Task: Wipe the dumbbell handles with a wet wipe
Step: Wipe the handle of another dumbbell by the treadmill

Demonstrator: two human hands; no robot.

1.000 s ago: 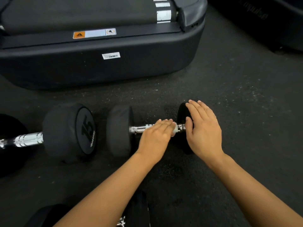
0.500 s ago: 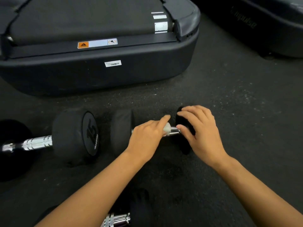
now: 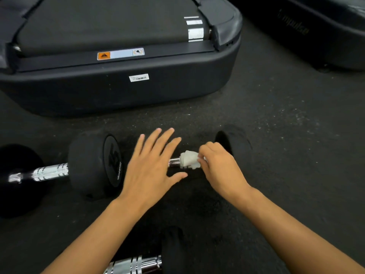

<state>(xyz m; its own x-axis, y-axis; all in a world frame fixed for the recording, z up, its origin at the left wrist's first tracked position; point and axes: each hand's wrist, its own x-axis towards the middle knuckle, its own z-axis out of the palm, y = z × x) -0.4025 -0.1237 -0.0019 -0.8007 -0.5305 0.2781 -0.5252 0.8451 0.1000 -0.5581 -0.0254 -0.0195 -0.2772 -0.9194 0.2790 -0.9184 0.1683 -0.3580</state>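
A black dumbbell lies on the dark floor, its right head (image 3: 235, 142) showing and its left head hidden behind my left hand. My right hand (image 3: 219, 165) pinches a crumpled white wet wipe (image 3: 189, 160) wrapped around the chrome handle (image 3: 174, 162). My left hand (image 3: 152, 165) hovers with fingers spread and straight over the dumbbell's left end, holding nothing. A second dumbbell marked 15 (image 3: 94, 167), with a chrome handle (image 3: 49, 172), lies to the left.
A third dumbbell's chrome handle (image 3: 136, 265) pokes in at the bottom edge between my forearms. The black rear end of a treadmill (image 3: 138, 91) stands close behind the dumbbells. Another dark machine base (image 3: 325, 36) sits at the top right.
The wipe has passed from my left hand to my right hand. My left hand has let go, opened flat and shifted left; my right hand came off the dumbbell head onto the handle.
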